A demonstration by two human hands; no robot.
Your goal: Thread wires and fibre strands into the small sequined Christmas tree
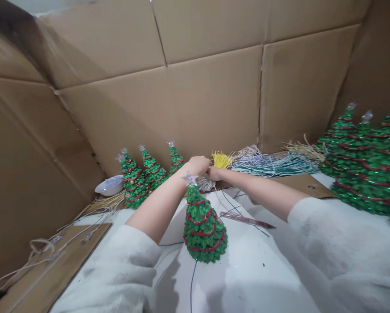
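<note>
My left hand (199,165) and my right hand (213,173) meet at the far side of the white work surface (253,269). Both have their fingers closed; whatever they grip is hidden. Just below them lies a bundle of whitish strands (206,184), and yellow strands (222,159) are close to the right. Between my forearms a small green Christmas tree (204,226) with red garlands stands upright, topped by a clear star (190,178). A pointed tool with a reddish handle (247,219) lies under my right forearm, among loose dark wires (195,282).
Three small trees (152,167) stand at the back left beside a white bowl (109,186). Bundles of green-and-white wires (273,163) lie at the back right, near larger trees (367,165). Cardboard walls (211,95) enclose the back and sides. Pale wires (54,248) rest at left.
</note>
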